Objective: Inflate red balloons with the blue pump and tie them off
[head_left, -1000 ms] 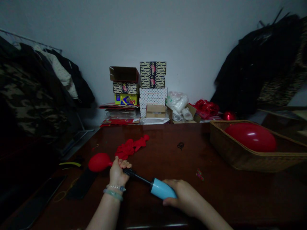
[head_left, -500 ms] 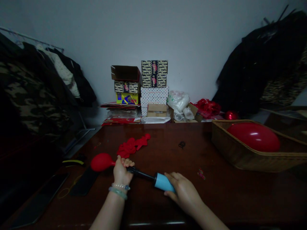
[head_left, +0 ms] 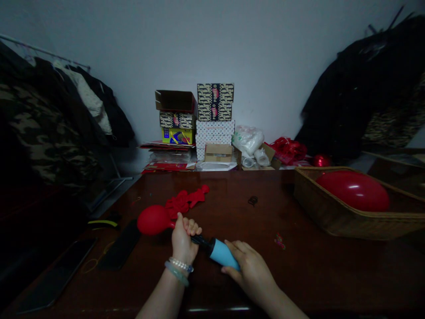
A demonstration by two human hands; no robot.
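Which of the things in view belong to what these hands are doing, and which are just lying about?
Part of the job: left hand, right hand, blue hand pump, red balloon, limp red balloons, inflated red balloon, wicker basket.
Lying about: stacked printed boxes, white plastic bag, hanging clothes.

A dark wooden table [head_left: 299, 274] holds a wicker basket [head_left: 327, 212] and limp red balloons [head_left: 184, 199].

Left hand [head_left: 183, 239] pinches red balloon [head_left: 154, 220] onto pump [head_left: 201, 240]; right hand [head_left: 252, 275] holds blue barrel [head_left: 223, 255].
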